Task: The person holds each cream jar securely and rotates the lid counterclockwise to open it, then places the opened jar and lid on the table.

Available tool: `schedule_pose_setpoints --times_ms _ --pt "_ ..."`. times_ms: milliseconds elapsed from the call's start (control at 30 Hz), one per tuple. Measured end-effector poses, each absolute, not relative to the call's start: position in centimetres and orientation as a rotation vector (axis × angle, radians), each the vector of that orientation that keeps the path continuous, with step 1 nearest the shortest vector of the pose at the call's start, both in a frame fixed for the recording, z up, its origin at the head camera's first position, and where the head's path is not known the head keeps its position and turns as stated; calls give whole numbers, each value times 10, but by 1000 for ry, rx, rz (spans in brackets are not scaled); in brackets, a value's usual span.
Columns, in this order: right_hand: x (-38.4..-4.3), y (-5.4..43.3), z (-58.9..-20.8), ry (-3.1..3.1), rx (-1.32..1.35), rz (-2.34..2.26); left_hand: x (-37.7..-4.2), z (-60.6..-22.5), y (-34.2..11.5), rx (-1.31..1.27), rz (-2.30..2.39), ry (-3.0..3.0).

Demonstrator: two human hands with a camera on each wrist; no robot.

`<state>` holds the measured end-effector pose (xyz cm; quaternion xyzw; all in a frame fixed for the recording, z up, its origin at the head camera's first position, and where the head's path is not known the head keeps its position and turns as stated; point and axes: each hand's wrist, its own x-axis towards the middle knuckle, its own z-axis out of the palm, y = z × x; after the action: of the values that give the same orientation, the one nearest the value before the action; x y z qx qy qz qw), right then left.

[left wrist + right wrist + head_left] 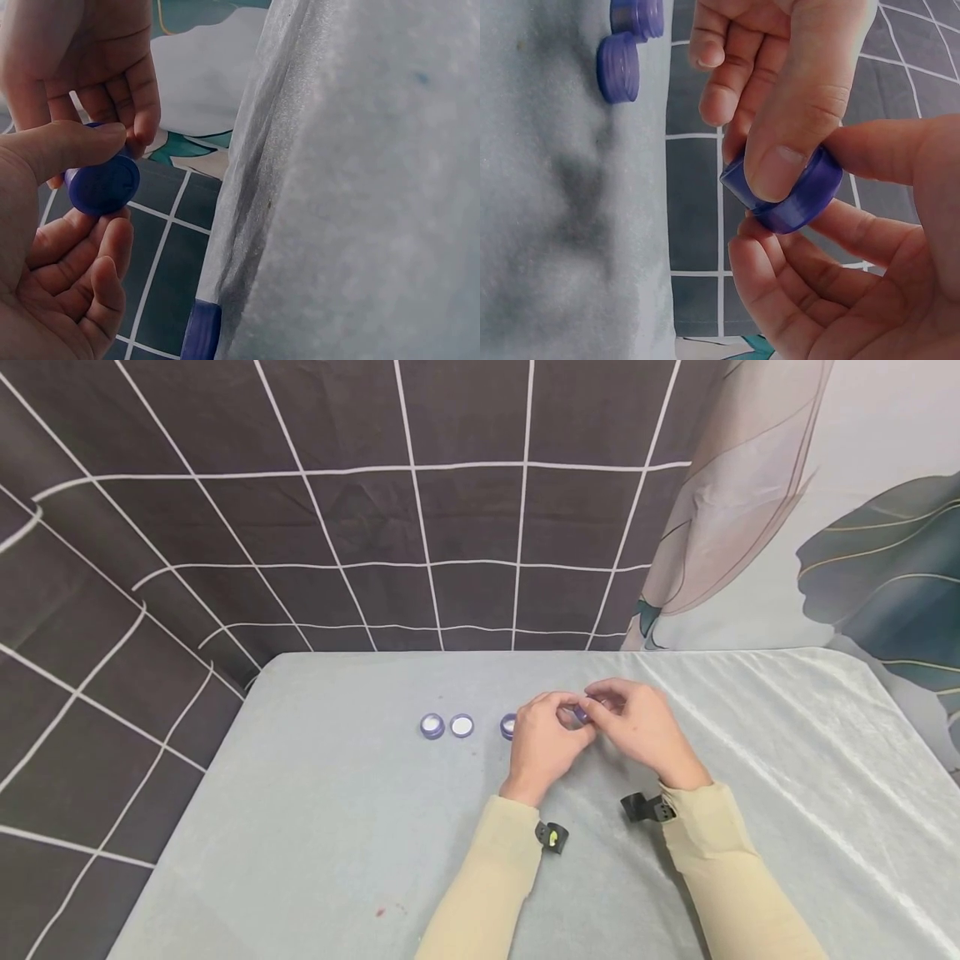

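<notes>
Above the table, both hands hold one small purple jar (581, 714) between them. My left hand (543, 739) pinches it with the thumb across its side; in the left wrist view its round, flat purple end (105, 187) faces the camera. From the other side, my right hand (637, 722) grips the wider purple ring (802, 199) between thumb and fingers, as the right wrist view shows. Just left of the left hand, a similar purple jar (507, 727) is partly hidden behind it.
Farther left on the grey cloth-covered table (337, 810) sit a purple jar (432, 727) with a whitish middle and a flat purple-rimmed piece (462, 726) with a white face. Dark gridded cloth (360, 518) hangs along the back and left edges, a patterned curtain (750, 527) at the right.
</notes>
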<state>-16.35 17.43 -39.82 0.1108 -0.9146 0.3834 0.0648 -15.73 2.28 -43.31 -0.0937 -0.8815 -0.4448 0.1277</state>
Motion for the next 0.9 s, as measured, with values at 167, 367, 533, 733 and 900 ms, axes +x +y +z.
schedule_pose_setpoints --times_ms 167,367,533,733,900 --pt "-164 176 -397 -2772 347 1166 -157 -433 23 -274 -1292 -2561" --pt "-164 177 -398 -2776 367 1186 -157 -433 23 -279 -1286 -2559" --pt "-164 179 -398 -2773 388 1196 -157 -433 23 -289 -1265 -2559" --pt "-164 180 -398 -2782 414 1227 -157 -432 23 -300 -1255 -2544" --pt "-164 182 -397 -2783 434 1237 -156 -432 23 -303 -1260 -2538"
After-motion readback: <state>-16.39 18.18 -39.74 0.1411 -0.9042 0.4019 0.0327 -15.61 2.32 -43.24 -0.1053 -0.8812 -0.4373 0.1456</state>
